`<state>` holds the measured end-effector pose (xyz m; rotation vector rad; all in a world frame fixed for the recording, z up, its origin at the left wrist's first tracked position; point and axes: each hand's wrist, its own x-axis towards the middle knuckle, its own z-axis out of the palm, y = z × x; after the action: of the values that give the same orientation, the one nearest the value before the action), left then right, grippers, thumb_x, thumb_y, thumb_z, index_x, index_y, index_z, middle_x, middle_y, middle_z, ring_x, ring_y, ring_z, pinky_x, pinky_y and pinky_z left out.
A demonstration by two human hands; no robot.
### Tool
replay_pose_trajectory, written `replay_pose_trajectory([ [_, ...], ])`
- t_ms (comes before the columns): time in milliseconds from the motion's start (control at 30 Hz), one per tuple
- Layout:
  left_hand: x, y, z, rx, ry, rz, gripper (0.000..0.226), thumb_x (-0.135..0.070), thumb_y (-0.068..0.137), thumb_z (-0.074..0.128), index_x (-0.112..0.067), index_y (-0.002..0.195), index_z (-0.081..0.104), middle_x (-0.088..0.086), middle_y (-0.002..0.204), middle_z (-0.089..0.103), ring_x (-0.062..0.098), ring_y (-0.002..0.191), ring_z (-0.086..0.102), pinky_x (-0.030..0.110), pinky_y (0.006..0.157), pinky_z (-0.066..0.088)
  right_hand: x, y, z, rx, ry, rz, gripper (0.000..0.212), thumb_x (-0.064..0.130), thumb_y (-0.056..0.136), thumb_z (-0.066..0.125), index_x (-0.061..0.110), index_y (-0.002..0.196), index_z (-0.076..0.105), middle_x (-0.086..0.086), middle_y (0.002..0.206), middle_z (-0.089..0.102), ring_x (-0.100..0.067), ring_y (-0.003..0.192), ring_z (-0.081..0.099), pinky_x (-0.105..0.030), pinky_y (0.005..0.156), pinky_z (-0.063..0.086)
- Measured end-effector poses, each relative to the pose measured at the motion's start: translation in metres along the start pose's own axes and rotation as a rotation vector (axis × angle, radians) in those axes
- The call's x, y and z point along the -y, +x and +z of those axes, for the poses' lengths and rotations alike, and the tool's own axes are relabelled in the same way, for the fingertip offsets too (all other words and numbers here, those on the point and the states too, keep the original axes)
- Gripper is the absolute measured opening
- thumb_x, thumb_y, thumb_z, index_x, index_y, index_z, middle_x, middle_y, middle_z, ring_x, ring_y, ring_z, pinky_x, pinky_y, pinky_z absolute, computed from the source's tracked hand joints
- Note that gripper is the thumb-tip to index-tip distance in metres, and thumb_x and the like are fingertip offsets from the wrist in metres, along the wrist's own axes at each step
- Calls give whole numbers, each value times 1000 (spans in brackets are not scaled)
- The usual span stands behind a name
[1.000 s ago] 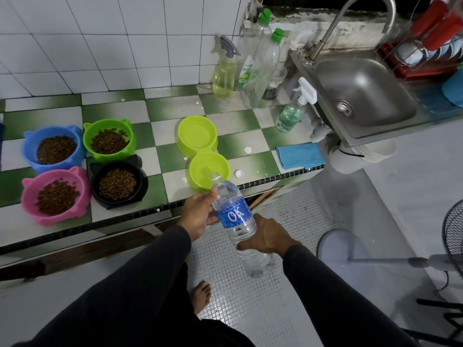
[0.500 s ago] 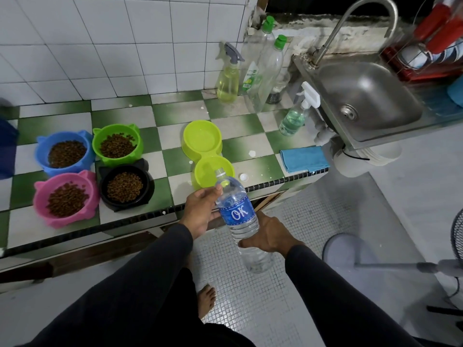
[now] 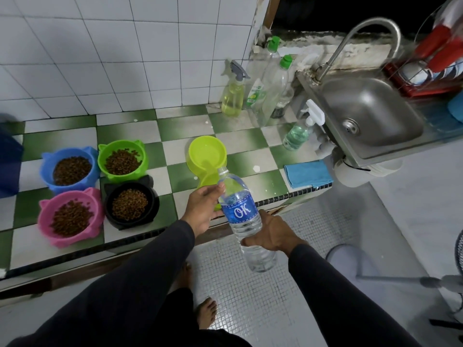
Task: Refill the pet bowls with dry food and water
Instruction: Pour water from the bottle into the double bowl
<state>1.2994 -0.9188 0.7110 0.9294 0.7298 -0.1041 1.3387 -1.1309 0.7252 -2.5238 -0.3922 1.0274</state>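
Since the earlier frame, the water bottle (image 3: 241, 214) has tipped further forward, its uncapped mouth now over the near well of the yellow-green double bowl (image 3: 208, 156). Left hand (image 3: 204, 209) grips the bottle's shoulder, fingers curled round it; right hand (image 3: 270, 234) clamps the lower body. Far well appears to hold some water already; no stream is visible yet. Four bowls, blue (image 3: 70, 169), green (image 3: 122, 158), pink (image 3: 71, 217) and black (image 3: 130, 205), sit filled with dry food on the checked counter (image 3: 175, 126). Risks, as judged: squeezing the thin bottle could make water surge and overshoot the shallow well; a mouth held too near the counter edge could spill to the floor or wet the nearby food.
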Motion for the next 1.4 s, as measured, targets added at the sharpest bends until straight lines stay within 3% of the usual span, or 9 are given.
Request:
replay_pose_trajectory([
  [67,-8,3,2,-7,3,-8,21,-29,94,72,-11,105,69,8,112,74,25,105,70,44,78,62,5,5,-6,4,11,-14,81,60,64,85,32,132,51,11,120,66,-17,113,63,-20,88,46],
  [200,-21,12,3,-16,2,-26,30,-29,96,71,-7,116,67,13,126,71,30,118,67,49,88,60,11,17,-14,8,-36,-38,87,65,64,82,32,137,51,5,129,67,-19,115,64,-33,99,49],
  [300,-26,20,1,-31,7,-37,37,-32,97,70,-5,122,65,13,130,69,32,123,64,55,98,56,16,26,-20,14,-63,-25,90,65,62,83,30,138,51,4,128,67,-19,114,64,-28,93,47],
  [600,-32,42,-6,-26,17,-71,36,-39,96,69,-12,119,66,6,124,72,27,117,68,48,89,61,26,48,-28,54,-132,49,95,72,50,81,30,132,54,4,126,67,-16,108,62,-30,91,49],
  [833,-36,49,-5,-10,19,-102,31,-41,96,68,-17,116,65,5,125,71,28,115,69,56,98,57,30,53,-35,82,-136,86,99,75,45,79,31,130,54,5,122,68,-16,106,63,-33,91,51],
  [1100,-39,53,-3,-18,31,-114,27,-42,96,69,-20,111,66,4,120,74,24,107,72,42,78,63,34,53,-42,98,-76,59,84,70,49,82,33,121,59,8,112,70,-11,96,65,-31,85,51],
  [1400,-39,54,-6,-9,22,-126,36,-45,95,69,-18,118,65,6,124,72,27,110,71,46,83,63,39,50,-47,116,-70,41,80,64,55,84,30,122,58,6,114,71,-14,99,67,-38,94,54],
])
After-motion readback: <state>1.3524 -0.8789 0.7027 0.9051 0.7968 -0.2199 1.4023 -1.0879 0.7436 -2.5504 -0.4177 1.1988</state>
